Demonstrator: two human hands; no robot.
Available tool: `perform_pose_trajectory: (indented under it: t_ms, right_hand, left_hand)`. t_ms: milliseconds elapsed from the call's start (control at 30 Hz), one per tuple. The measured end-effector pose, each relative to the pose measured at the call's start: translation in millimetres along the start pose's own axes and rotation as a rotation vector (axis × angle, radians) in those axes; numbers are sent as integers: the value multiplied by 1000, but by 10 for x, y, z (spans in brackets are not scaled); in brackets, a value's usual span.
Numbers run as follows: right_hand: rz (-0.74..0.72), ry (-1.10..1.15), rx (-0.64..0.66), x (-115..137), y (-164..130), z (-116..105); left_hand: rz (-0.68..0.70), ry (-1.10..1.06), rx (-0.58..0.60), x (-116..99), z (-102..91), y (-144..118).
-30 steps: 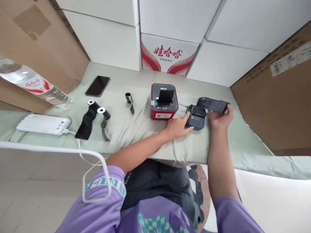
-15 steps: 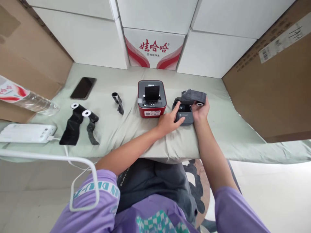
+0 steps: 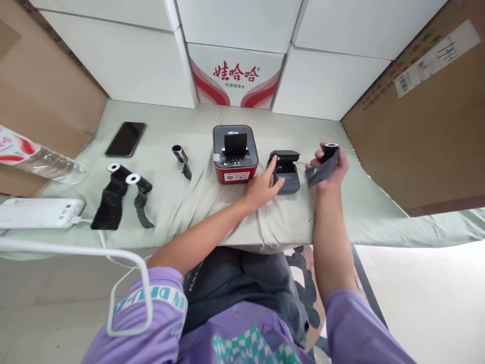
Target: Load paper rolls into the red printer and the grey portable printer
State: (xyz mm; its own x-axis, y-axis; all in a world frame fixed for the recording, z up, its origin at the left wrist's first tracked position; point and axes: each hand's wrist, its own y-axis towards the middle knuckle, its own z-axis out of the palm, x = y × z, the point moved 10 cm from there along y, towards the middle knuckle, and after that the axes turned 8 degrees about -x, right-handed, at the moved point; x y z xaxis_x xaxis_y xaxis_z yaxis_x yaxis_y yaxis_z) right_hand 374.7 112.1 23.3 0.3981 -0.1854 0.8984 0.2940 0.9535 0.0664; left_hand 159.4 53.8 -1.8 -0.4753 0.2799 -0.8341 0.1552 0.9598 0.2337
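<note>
Our left hand (image 3: 263,187) rests fingers spread on the small grey printer (image 3: 286,174), its lid raised; our right hand (image 3: 328,167) grips a dark roll (image 3: 325,161).

Bright, even, diffuse light; soft shadows.
Wide-angle bending at edges; white boxes (image 3: 235,23) near overexposed; water bottle (image 3: 36,159) slightly smeared at left edge.

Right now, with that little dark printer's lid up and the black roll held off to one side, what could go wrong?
The loose tail of the black roll in the right hand might unwind further or snag. The left hand touches the small dark printer near its raised lid, so a push might slide it on the soft green cloth.
</note>
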Motion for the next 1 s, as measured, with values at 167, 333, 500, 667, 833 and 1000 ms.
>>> perform_pose_trajectory:
  t_ms: [167,333,500,667,833,1000]
  right_hand:
    - [184,-189,199,-202,-130,250]
    - [84,-262,238,-132,-170,353]
    - [-17,-220,197,-77,-155,391]
    - [-82,-222,236,-76,-159,464]
    - [-121,-357,235,-111,-148,444]
    - [-268,-555,333,-60,-210,543]
  left_hand:
    - [-21,-157,-6,91,48,43]
    - [-11,-156,-13,84,38,39]
    - [18,-143,-6,55,32,30]
    - [2,-139,-7,98,48,35]
    - [-1,-123,-9,86,41,21]
    - [39,-137,-9,35,34,12]
